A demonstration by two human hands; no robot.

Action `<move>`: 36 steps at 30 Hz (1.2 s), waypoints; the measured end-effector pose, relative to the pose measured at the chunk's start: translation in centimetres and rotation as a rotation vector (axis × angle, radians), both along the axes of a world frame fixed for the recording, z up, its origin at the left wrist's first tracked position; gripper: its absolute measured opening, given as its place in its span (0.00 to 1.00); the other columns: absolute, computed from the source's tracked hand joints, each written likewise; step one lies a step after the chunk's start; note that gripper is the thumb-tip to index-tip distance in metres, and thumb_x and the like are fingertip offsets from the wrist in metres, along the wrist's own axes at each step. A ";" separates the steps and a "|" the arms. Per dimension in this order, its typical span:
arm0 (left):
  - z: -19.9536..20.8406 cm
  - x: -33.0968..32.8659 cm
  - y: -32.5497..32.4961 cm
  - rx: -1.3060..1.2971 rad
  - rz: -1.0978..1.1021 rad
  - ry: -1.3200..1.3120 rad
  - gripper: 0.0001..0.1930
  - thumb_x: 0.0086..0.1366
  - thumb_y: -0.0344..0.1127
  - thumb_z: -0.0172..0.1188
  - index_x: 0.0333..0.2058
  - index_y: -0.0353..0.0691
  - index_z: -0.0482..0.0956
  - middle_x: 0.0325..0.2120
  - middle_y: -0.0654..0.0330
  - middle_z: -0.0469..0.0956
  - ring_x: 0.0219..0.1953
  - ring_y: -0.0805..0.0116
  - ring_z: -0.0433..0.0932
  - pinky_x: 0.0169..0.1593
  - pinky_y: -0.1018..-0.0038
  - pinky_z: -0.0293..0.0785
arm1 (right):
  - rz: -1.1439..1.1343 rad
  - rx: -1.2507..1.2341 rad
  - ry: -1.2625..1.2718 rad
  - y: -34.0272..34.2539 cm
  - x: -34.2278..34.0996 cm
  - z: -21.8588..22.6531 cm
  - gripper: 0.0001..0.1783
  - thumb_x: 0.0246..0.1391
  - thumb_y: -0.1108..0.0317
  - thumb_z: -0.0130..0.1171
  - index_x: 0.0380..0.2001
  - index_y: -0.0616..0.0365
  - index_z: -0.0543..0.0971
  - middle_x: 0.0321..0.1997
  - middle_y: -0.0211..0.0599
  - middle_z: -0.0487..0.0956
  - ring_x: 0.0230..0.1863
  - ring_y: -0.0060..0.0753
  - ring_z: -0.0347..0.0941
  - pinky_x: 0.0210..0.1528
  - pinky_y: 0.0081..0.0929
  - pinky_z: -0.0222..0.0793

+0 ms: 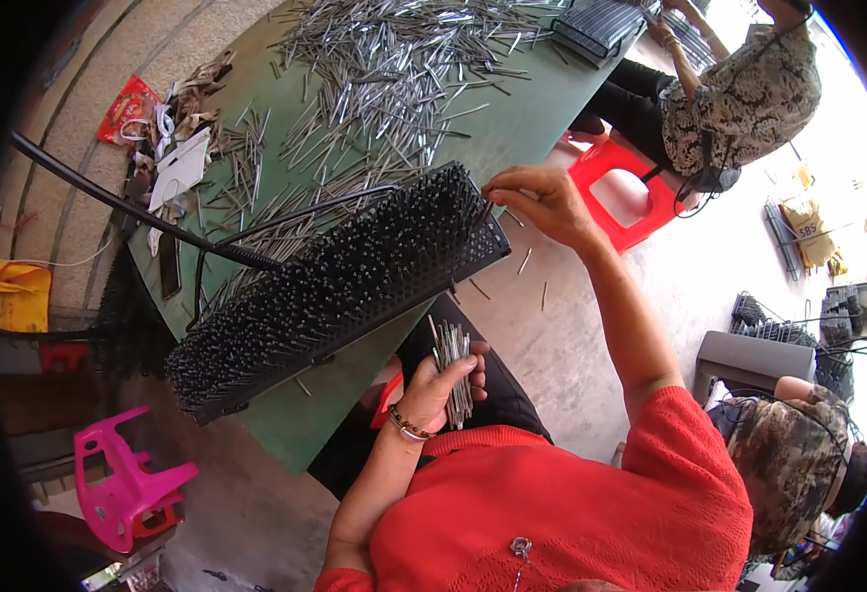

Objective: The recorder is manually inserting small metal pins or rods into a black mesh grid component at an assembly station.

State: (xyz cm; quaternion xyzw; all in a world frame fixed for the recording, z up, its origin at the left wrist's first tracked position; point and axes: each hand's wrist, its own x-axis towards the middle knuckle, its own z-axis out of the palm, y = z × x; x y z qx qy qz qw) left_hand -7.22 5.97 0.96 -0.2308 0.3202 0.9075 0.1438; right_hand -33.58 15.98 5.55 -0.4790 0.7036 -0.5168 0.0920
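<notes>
A bundle of thin silvery metal strips (pixel 452 357) stands in my left hand (pixel 440 387), its fingers wrapped round the lower part. Above it, a long black block packed with black bristle-like pins (pixel 325 276) lies slantwise over the table edge. At the block's right end, my right hand (pixel 544 200) has thumb and forefinger closed together beside the outermost pins. Whatever is between those fingertips is too small to make out. Behind the block, a large heap of loose metal strips (pixel 384 69) spreads over the green table (pixel 512 109).
A black bent bar (pixel 138 209) reaches from the left to the block. Paper scraps (pixel 179 170) and a red packet (pixel 128 111) lie at left. A red stool (pixel 641 232) and a pink stool (pixel 128 479) stand around. One person sits at far right, another (pixel 789 474) at lower right.
</notes>
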 end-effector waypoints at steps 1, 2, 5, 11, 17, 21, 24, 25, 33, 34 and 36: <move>0.0 0.0 0.0 -0.003 -0.003 -0.003 0.15 0.62 0.33 0.52 0.46 0.34 0.70 0.29 0.65 0.73 0.30 0.77 0.73 0.31 0.78 0.76 | 0.015 0.004 0.063 -0.1 0.1 -0.1 0.07 0.48 0.73 0.59 0.32 0.62 0.79 0.30 0.38 0.79 0.32 0.32 0.75 0.34 0.24 0.70; 0.1 0.0 0.0 -0.003 -0.003 -0.003 0.15 0.62 0.33 0.52 0.46 0.34 0.70 0.29 0.65 0.73 0.30 0.77 0.73 0.31 0.78 0.76 | 0.015 0.005 0.062 -0.2 0.2 -0.3 0.07 0.48 0.73 0.59 0.32 0.62 0.79 0.30 0.38 0.79 0.32 0.32 0.75 0.34 0.24 0.70; 0.1 0.0 0.1 0.007 -0.007 0.002 0.15 0.62 0.33 0.52 0.46 0.34 0.70 0.29 0.65 0.73 0.30 0.77 0.73 0.31 0.78 0.76 | -0.030 0.048 0.121 -0.5 1.2 -0.3 0.09 0.47 0.72 0.59 0.35 0.60 0.78 0.33 0.40 0.78 0.33 0.38 0.75 0.34 0.28 0.70; 0.1 0.1 0.2 0.012 -0.025 0.006 0.14 0.62 0.33 0.53 0.46 0.34 0.69 0.29 0.65 0.72 0.31 0.77 0.73 0.33 0.78 0.76 | -0.086 0.038 0.209 -0.6 2.7 -0.8 0.15 0.46 0.75 0.59 0.41 0.57 0.77 0.38 0.39 0.77 0.35 0.35 0.75 0.35 0.25 0.71; 0.4 0.2 0.3 0.016 -0.023 -0.014 0.14 0.62 0.32 0.53 0.46 0.34 0.70 0.29 0.65 0.72 0.31 0.77 0.73 0.33 0.77 0.76 | -0.095 -0.034 0.392 -0.2 3.4 -1.2 0.13 0.46 0.74 0.59 0.39 0.58 0.77 0.37 0.41 0.75 0.35 0.42 0.73 0.37 0.31 0.70; 0.7 0.0 0.0 -0.025 0.049 0.052 0.15 0.62 0.32 0.51 0.46 0.32 0.69 0.30 0.64 0.72 0.30 0.76 0.73 0.32 0.77 0.76 | -0.142 0.027 0.074 0.5 6.0 0.4 0.09 0.47 0.72 0.60 0.34 0.61 0.78 0.33 0.41 0.76 0.32 0.38 0.73 0.34 0.29 0.70; 1.5 -0.4 -0.4 -0.036 0.063 0.085 0.16 0.62 0.33 0.52 0.47 0.32 0.69 0.31 0.64 0.72 0.30 0.76 0.73 0.32 0.76 0.76 | 0.078 0.230 -0.209 0.8 8.3 0.0 0.12 0.49 0.64 0.61 0.30 0.64 0.79 0.26 0.40 0.76 0.28 0.32 0.72 0.29 0.27 0.67; 1.9 -0.6 -0.4 -0.059 0.071 0.108 0.14 0.62 0.33 0.52 0.45 0.33 0.70 0.31 0.63 0.73 0.31 0.76 0.73 0.33 0.76 0.76 | 0.138 0.208 -0.248 0.8 9.1 -0.2 0.13 0.50 0.62 0.60 0.30 0.64 0.79 0.26 0.40 0.76 0.28 0.30 0.72 0.30 0.27 0.67; 1.2 -0.3 -0.1 -0.071 0.126 0.093 0.10 0.62 0.33 0.52 0.40 0.35 0.70 0.31 0.61 0.73 0.32 0.72 0.75 0.35 0.73 0.77 | 0.147 0.289 -0.675 1.0 11.5 -1.4 0.12 0.51 0.64 0.59 0.26 0.64 0.79 0.19 0.34 0.78 0.22 0.17 0.72 0.25 0.22 0.67; 1.0 -0.2 -0.1 -0.059 0.127 0.075 0.10 0.62 0.32 0.52 0.41 0.35 0.69 0.31 0.60 0.73 0.32 0.72 0.75 0.36 0.72 0.77 | 0.115 0.313 -0.626 1.1 11.7 -1.8 0.12 0.51 0.63 0.59 0.26 0.64 0.79 0.18 0.34 0.78 0.22 0.18 0.72 0.25 0.22 0.67; 0.2 0.0 0.1 -0.047 0.127 0.095 0.10 0.63 0.31 0.51 0.42 0.35 0.69 0.32 0.60 0.73 0.33 0.71 0.76 0.37 0.72 0.77 | 0.087 0.362 -0.529 1.3 12.0 -1.8 0.15 0.51 0.60 0.60 0.27 0.64 0.79 0.17 0.36 0.77 0.20 0.19 0.72 0.24 0.23 0.66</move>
